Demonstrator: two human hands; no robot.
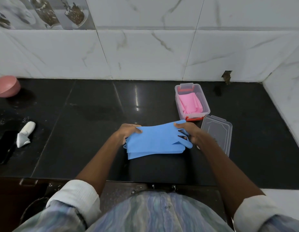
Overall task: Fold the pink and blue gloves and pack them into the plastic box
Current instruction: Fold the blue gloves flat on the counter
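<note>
The blue gloves [155, 141] lie stacked and stretched flat just above the black counter in the middle. My left hand [128, 132] grips their cuff end on the left. My right hand [187, 133] holds the finger end on the right, and the blue fingers poke out between my own. The clear plastic box [205, 104] with red latches stands open behind my right hand, with the folded pink gloves [190, 103] inside it. Its clear lid [217, 133] lies on the counter just right of my right hand.
A pink bowl [6, 86] sits at the far left by the tiled wall. A white crumpled object [25, 133] and a dark flat object [4, 146] lie at the left front. A marble wall [286, 97] closes off the counter on the right.
</note>
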